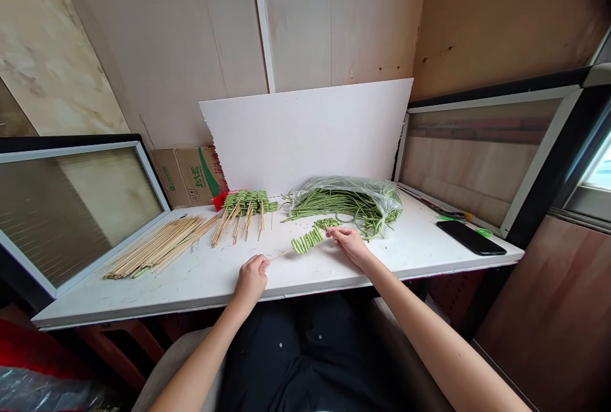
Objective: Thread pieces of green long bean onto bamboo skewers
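Observation:
My left hand (pixel 252 277) is closed around the bare end of a bamboo skewer (pixel 280 255). Green long bean (pixel 307 241) is threaded in tight, side-by-side folds along the skewer's other part. My right hand (pixel 351 244) is closed in a pinch beside the threaded end; what its fingertips grip is too small to make out. Just behind those fingertips lies a small heap of cut bean pieces (pixel 326 223). A clear plastic bag (pixel 382 193) spills a bundle of long beans (pixel 329 200) behind my right hand.
Filled bean skewers (pixel 248 202) are stacked at the back left of the white table (pixel 200 294). Bare bamboo skewers (pixel 157 248) lie in a pile farther left. A black phone (pixel 470 237) and scissors (pixel 439 207) lie right. A cardboard box (pixel 188 176) and white board (pixel 310 138) stand behind.

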Demonstrator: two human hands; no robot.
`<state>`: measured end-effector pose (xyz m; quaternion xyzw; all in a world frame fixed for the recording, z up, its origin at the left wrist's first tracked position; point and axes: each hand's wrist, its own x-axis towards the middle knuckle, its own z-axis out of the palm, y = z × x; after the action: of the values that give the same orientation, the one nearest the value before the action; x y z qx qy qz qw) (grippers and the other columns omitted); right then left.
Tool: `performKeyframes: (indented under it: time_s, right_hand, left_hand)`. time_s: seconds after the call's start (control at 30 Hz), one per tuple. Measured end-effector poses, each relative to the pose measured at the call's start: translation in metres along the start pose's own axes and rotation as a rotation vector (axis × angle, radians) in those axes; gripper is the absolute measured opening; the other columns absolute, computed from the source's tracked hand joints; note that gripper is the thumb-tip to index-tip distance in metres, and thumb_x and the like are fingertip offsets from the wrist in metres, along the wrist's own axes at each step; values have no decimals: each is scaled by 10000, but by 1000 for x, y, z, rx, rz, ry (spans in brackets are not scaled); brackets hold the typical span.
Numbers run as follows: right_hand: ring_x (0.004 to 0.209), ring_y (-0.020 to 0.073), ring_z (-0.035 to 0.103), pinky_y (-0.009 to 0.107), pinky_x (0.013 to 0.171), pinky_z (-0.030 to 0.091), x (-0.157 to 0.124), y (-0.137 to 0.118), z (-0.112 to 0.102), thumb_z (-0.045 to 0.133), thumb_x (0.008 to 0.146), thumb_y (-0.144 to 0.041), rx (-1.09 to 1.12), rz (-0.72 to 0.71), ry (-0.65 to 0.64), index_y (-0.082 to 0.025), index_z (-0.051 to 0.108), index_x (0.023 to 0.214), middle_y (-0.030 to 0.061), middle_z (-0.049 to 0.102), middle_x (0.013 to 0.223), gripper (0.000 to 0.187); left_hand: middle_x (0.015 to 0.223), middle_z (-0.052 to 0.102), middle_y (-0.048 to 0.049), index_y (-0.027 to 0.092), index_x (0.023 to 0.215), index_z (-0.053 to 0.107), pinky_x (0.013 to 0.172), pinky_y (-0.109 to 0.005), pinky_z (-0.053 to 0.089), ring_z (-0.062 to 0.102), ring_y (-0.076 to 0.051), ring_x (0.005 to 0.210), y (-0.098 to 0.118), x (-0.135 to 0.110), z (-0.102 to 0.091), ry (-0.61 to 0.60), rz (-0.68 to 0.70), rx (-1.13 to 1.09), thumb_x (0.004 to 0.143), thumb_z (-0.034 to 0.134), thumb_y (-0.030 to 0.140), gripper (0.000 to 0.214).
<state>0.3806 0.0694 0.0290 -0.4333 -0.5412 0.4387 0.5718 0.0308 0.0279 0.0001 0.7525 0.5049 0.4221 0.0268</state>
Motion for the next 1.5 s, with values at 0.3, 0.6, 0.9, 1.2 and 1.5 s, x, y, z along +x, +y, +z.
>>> performKeyframes:
  time_s: [0.3,0.6,0.9,1.2,1.5]
  right_hand:
    - [893,231,660,326,765,471,-4,-6,6,813,783,-597,-13,7,8,-194,844,927,111,794,1008,429]
    - [951,236,656,317,774,462,-2,-4,5,835,779,-601,81,40,-9,-213,831,964,100,783,1039,430]
    - [997,242,668,316,810,475,-1,-2,5,843,760,-595,66,36,-8,-195,808,940,104,777,1059,440]
    - [919,228,679,338,870,489,-11,-14,12,849,752,-570,-15,16,-29,-196,812,894,79,785,973,402]
    - [943,238,676,339,878,476,-15,-17,15,842,769,-588,-47,-25,-51,-184,793,866,84,780,983,419]
  left_hand:
    - [746,682,-34,212,762,626,695,-276,445,624,-191,709,1,0,0,-4,-17,-35,898,467,110,233]
    - [726,677,-32,212,782,648,677,-279,453,621,-189,689,3,0,0,18,-31,-73,922,470,161,232]
    - [738,684,-39,209,767,645,685,-275,461,630,-185,704,6,1,-3,-11,-24,-66,916,457,147,247]
    - [720,684,-35,208,746,650,673,-271,458,624,-182,690,6,2,-3,-2,-26,-66,892,476,124,242]
    - [719,688,-29,208,749,652,669,-267,455,635,-185,692,8,2,-4,-7,-55,-92,884,480,118,237]
